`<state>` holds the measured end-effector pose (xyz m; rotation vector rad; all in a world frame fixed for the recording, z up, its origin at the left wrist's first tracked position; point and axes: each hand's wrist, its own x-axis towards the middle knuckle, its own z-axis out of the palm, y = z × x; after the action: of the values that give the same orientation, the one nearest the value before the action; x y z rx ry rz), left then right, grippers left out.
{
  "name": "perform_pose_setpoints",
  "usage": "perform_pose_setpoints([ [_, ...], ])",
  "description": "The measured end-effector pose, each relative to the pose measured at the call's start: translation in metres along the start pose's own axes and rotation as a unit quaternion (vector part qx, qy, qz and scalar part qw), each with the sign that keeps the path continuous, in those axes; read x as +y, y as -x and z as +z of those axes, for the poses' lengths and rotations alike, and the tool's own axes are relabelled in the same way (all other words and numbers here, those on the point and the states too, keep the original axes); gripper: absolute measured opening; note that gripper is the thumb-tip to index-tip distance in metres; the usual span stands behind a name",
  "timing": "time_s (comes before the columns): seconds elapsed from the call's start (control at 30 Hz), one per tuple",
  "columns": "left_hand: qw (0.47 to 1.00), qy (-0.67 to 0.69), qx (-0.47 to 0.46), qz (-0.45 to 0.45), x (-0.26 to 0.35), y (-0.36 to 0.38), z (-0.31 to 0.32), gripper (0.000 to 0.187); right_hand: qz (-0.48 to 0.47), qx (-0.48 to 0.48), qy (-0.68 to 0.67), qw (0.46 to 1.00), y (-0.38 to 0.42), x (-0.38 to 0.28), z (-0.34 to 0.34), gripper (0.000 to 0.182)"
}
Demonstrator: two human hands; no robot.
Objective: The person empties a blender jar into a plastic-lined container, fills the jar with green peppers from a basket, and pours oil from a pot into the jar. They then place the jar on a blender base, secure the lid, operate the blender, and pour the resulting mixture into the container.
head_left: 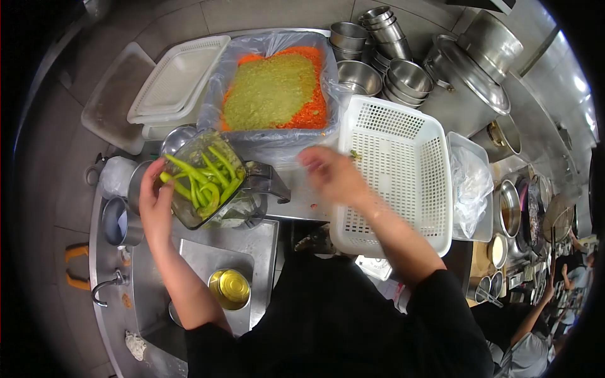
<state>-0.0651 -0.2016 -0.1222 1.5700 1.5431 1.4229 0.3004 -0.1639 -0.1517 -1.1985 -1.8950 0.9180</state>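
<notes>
My left hand (156, 195) grips the side of a clear blender jug (189, 217), its fingers at the rim. Long green chili peppers (205, 179) lie in the jug, and its dark handle (268, 181) points right. My right hand (331, 173), smeared by motion, is above the counter between the jug and a white perforated basket (403, 176). Its fingers look bent, but whether anything is in them I cannot make out. A small green scrap (355, 154) clings inside the basket at its left side.
Behind the jug stands a bag-lined tub (217, 113) of orange-red and green mash. Stacked steel bowls (409, 79) and a large lidded pot (466, 75) fill the back right. White trays (179, 79) lean at left. A can (230, 288) stands in the sink (195, 252). Other people (529, 353) are at far right.
</notes>
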Motion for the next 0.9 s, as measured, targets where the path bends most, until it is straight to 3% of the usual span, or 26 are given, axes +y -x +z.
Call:
perform_pose_setpoints([
  [0.03, 0.999, 0.009, 0.051, -0.009, 0.002, 0.007, 0.001, 0.039, 0.044, 0.022, 0.012, 0.999, -0.007, 0.021, -0.019, 0.033],
  [0.1, 0.993, 0.012, 0.12, -0.011, -0.005, 0.018, -0.001, 0.039, 0.103, 0.07, 0.207, 0.97, -0.021, 0.08, -0.049, 0.029],
  [0.17, 0.986, 0.006, 0.165, 0.005, -0.01, 0.027, 0.0, 0.038, 0.175, -0.005, 0.35, 0.92, -0.02, 0.13, -0.056, 0.039],
  [0.2, 0.978, 0.001, 0.208, 0.024, -0.011, 0.031, 0.001, 0.038, 0.173, -0.006, 0.351, 0.92, -0.016, 0.155, -0.049, 0.039],
  [0.27, 0.965, 0.012, 0.259, 0.03, -0.014, 0.043, -0.001, 0.037, 0.037, -0.01, 0.396, 0.918, -0.007, 0.195, -0.038, 0.038],
  [0.3, 0.951, 0.022, 0.306, 0.035, -0.016, 0.05, -0.001, 0.035, 0.068, -0.033, 0.386, 0.92, -0.009, 0.196, -0.037, 0.037],
  [0.43, 0.938, 0.01, 0.345, 0.0, -0.022, 0.086, 0.001, 0.028, 0.038, -0.055, 0.458, 0.886, 0.0, 0.215, -0.037, 0.033],
  [0.5, 0.937, 0.018, 0.35, -0.018, -0.038, 0.105, -0.003, 0.027, -0.033, 0.031, 0.399, 0.916, -0.002, 0.237, -0.047, 0.026],
  [0.53, 0.935, 0.028, 0.351, -0.033, -0.044, 0.114, -0.005, 0.026, -0.036, 0.026, 0.399, 0.916, -0.004, 0.233, -0.052, 0.026],
  [0.6, 0.93, 0.023, 0.366, -0.037, -0.054, 0.132, -0.01, 0.024, 0.108, 0.175, 0.209, 0.956, -0.008, 0.22, -0.066, 0.019],
  [0.67, 0.929, 0.021, 0.366, -0.058, -0.069, 0.154, -0.016, 0.021, 0.163, 0.233, -0.113, 0.952, -0.015, 0.201, -0.081, 0.017],
  [0.73, 0.932, 0.033, 0.353, -0.071, -0.072, 0.171, -0.009, 0.02, 0.118, 0.28, -0.209, 0.929, -0.015, 0.123, -0.081, 0.015],
  [0.8, 0.931, 0.1, 0.321, -0.14, -0.061, 0.185, 0.009, 0.02, 0.063, 0.279, -0.261, 0.922, -0.01, 0.061, -0.071, 0.015],
  [0.83, 0.929, 0.154, 0.288, -0.172, -0.051, 0.191, 0.022, 0.021, 0.061, 0.266, -0.268, 0.924, -0.002, 0.032, -0.061, 0.015],
  [0.9, 0.921, 0.263, 0.187, -0.217, -0.034, 0.202, 0.05, 0.027, -0.033, 0.208, -0.215, 0.954, 0.027, -0.026, -0.031, 0.014],
])
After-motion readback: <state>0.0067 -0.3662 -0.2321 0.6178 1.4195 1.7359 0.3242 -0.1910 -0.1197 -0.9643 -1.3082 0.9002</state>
